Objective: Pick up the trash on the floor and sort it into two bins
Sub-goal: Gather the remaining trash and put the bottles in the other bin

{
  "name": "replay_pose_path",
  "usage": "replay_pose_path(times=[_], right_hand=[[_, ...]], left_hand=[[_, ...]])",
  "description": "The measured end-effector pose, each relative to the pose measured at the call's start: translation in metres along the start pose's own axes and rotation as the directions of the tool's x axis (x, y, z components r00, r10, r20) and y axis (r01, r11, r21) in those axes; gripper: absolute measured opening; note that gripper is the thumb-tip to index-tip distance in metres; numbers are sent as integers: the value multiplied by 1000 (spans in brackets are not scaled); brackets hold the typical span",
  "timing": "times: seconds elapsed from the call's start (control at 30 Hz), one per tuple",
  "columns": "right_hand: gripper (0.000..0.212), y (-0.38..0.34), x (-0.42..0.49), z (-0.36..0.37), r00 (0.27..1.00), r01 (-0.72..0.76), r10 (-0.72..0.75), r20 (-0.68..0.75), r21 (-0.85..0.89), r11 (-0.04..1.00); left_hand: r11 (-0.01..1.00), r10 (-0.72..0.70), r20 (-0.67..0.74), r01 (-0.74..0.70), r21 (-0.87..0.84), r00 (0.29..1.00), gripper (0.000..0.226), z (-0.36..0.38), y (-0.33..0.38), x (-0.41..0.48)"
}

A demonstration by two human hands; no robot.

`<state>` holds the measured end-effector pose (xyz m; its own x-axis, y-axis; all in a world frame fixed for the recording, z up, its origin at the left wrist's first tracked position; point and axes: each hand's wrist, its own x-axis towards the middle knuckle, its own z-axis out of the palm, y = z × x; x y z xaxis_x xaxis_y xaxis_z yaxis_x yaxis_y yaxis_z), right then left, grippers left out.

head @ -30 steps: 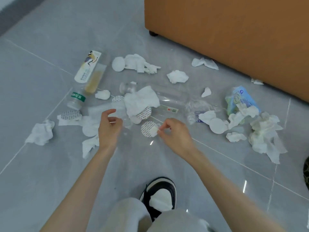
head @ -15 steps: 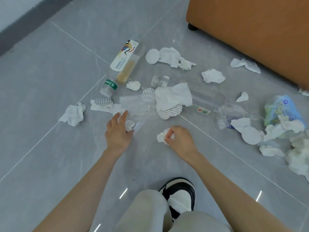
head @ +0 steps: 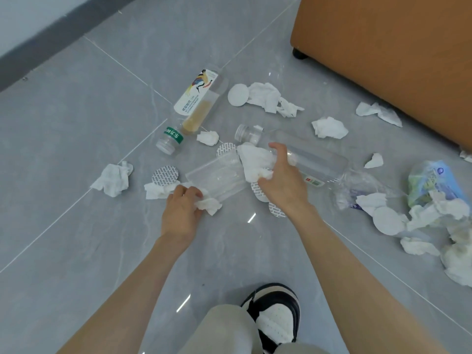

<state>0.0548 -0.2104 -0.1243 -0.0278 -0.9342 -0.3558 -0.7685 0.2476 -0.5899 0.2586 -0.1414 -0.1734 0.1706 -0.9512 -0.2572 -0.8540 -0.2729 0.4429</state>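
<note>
Pinching a small tissue wad [head: 209,204], left hand [head: 180,215] curls on the floor [head: 76,149]; right hand [head: 282,186], at its 2 o'clock, clutches a bigger tissue [head: 254,159] atop a clear bottle [head: 316,159].

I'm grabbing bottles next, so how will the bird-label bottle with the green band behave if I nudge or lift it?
The bird-label bottle lies on its side on glossy tile, so a nudge would probably roll it. Only a little amber liquid shows inside, so it is likely light, its weight shifting when tilted.
</note>
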Motion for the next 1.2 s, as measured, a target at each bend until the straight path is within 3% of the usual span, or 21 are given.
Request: replay_pose_path(times=[0.13,0.23,0.33,0.5,0.6,0.7,0.8,0.9,0.93,1.1,1.2], right_hand=[[45,13,-5,20,994,38,-60,-86,-238,970],[34,31,-10,28,997,-43,23,-70,-302,952],[29,43,-14,29,994,-92,78,-71,-212,973],[16,40,-16,-2,995,-45,56,-79,128,991],[21,37,-16,-42,999,-14,26,-47,239,971],[31,43,-18,-78,997,-72,69,22,253,965],[33,58,-21,-93,980,-142,100,170,258,955],[36,76,-24,-91,964,-197,156,216,187,962],[34,82,-24,-88,961,-206,170,220,152,967],[24,100,-33,-62,929,-186,209,305,-102,977],[18,107,-41,-38,960,-132,153,234,-103,986]], left_hand=[[999,46,49,-47,8,998,25,2,2,-4],[994,94,70,-98,56,993,21,6,6,-11],[983,157,32,-159,88,987,13,10,9,-15],[968,252,-110,-247,51,962,16,2,15,-13],[949,267,-185,-291,-120,946,24,-10,26,-8],[907,193,-189,-248,-341,963,39,-21,47,-12],[861,193,-124,-229,-454,973,42,-24,62,-16],[876,399,-15,-386,-288,917,6,-9,62,-16],[881,437,60,-414,-229,897,6,-2,61,-16],[914,327,510,-404,45,796,22,21,68,-22],[884,315,569,-453,116,760,24,27,78,-26]])
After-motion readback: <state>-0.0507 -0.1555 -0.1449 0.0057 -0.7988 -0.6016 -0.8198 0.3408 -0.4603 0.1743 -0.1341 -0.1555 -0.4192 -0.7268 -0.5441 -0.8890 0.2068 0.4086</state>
